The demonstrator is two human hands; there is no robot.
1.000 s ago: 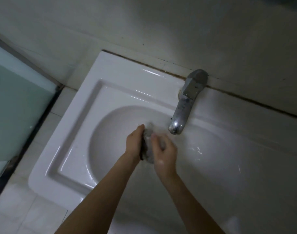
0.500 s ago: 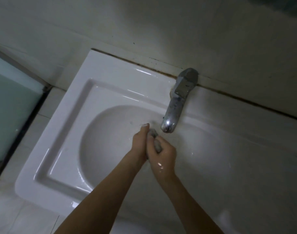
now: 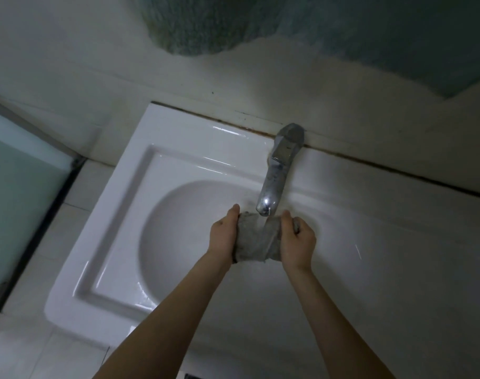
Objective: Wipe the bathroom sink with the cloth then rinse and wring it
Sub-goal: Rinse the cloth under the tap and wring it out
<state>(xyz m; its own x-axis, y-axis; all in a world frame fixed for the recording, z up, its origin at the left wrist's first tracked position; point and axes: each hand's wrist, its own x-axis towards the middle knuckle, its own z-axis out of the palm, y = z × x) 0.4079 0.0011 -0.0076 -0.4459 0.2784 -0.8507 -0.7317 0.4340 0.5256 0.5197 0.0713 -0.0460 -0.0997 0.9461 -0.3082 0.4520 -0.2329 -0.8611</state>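
We see left hand [image 3: 224,234] and right hand [image 3: 297,243] each gripping an end of cloth [image 3: 256,240], spread under faucet [image 3: 277,170] so water rinses it over sink [image 3: 129,214].

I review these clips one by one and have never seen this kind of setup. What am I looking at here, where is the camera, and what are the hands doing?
There is no machine: a person wears one wide-angle camera on the head, looking down at their own bare arms. Below is a white bathroom sink set against the wall, with a chrome tap over the round basin. The left hand and right hand each grip one end of a grey cloth, stretched between them directly under the spout. Water seems to run onto it, though the picture is blurry there. At the top hangs something fuzzy and teal, probably a towel.
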